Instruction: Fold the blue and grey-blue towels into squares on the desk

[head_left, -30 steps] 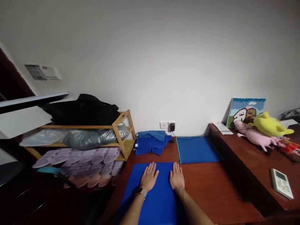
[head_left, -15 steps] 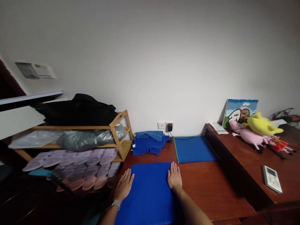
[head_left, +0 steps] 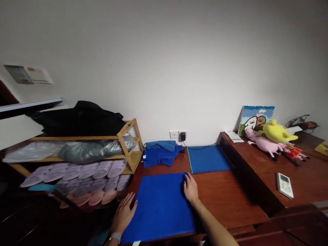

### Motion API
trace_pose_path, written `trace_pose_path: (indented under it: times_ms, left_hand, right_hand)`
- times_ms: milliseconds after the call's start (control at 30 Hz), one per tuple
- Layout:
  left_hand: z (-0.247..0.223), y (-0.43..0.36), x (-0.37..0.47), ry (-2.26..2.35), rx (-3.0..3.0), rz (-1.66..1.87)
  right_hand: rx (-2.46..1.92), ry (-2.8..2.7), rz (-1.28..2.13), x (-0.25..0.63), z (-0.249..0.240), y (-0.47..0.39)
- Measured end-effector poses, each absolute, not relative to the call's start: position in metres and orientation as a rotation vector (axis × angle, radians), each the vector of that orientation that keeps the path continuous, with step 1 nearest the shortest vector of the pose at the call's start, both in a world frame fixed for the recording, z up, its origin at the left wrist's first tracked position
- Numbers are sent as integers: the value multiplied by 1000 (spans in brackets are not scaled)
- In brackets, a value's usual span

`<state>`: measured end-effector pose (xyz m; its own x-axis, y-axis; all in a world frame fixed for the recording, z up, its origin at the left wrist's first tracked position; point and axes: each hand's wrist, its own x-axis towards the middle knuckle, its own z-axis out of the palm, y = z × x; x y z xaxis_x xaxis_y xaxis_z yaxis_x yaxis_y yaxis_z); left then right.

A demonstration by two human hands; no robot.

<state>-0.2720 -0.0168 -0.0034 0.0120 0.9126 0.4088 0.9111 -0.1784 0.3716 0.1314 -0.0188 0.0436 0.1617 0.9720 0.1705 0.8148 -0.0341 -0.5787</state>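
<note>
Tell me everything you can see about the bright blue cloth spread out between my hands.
The bright blue cloth looks like soft, plain fabric, four-sided, with a small white tag poking out at its near edge. It lies spread nearly flat on the reddish-brown table, its near edge by the table's front. Your right hand is at its far right corner, fingers bent; your left hand is beside its left edge, though I can't tell whether it touches.

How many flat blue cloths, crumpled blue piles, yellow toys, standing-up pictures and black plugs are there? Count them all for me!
Flat blue cloths: 2
Crumpled blue pile: 1
Yellow toy: 1
Standing-up picture: 1
Black plug: 1
Total: 6
</note>
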Motion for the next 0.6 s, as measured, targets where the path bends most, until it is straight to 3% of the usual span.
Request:
trace_pose_path:
  times_ms: [200,400,600]
  left_hand:
    - [10,-22,-270,1958,2158,1028]
    - [23,-61,-263,1926,2197,1164]
    - [18,-137,-265,1714,2597,887]
  right_hand:
    - [-1651,-1738,328,165,46,-110]
    - [-1770,-1700,341,240,27,-191]
    - [-1987,-1789,259,293,33,-184]
